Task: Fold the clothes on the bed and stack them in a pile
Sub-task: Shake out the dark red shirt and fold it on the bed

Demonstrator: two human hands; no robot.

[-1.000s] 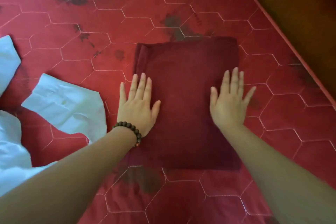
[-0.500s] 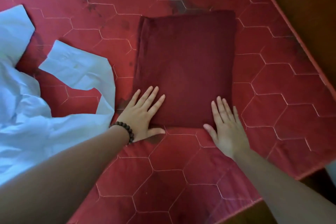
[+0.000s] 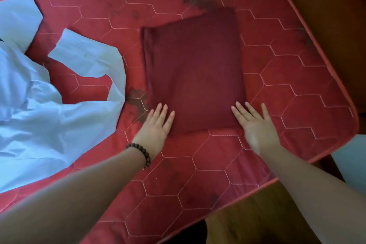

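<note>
Both hands lie flat with the fingers straight and a little spread: the left hand [image 3: 156, 127], with a beaded bracelet [image 3: 141, 151] at its wrist, rests its fingertips on the near left corner of the folded maroon garment [image 3: 195, 71], and the right hand [image 3: 255, 127] does the same at the near right corner. Neither pinches or curls round the cloth; they only press it down against the red quilted mattress [image 3: 287, 77]. The garment sits as a neat rectangle toward the mattress's right side, its doubled layers showing along the left edge. It looks light, soft and limp, the sort of thing that will sag and spill open if lifted by one corner, so I would slide flat palms under the near edge or take both long sides together to keep the fold. Well apart to the left sprawls a pale blue shirt [image 3: 39, 105], crumpled and not yet folded, likely the next piece for the pile.
</note>
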